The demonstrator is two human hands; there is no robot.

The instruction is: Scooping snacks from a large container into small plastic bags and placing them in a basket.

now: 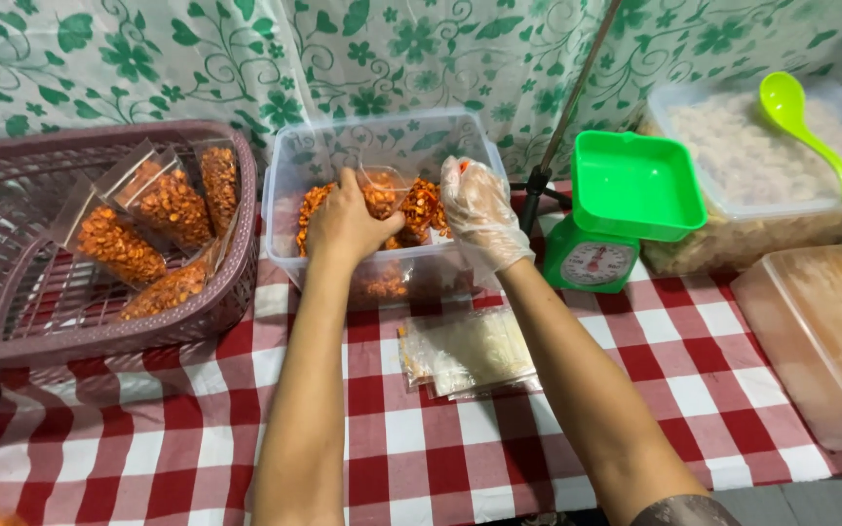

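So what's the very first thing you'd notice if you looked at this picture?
Probably the two hands in the middle: the bare left hand holds a small clear bag over a clear tub of orange snacks, while the gloved right hand reaches in beside it. Next, the bright green scale just to the right, and the purple basket of filled bags on the left.

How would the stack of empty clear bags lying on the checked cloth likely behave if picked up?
The stack of empty clear bags is thin film lying flat and slightly fanned, so it would probably flop and sag. With nothing visible inside, it looks very light. The glossy sheets overlap loosely, so a few may slide off when lifted from the checked cloth.
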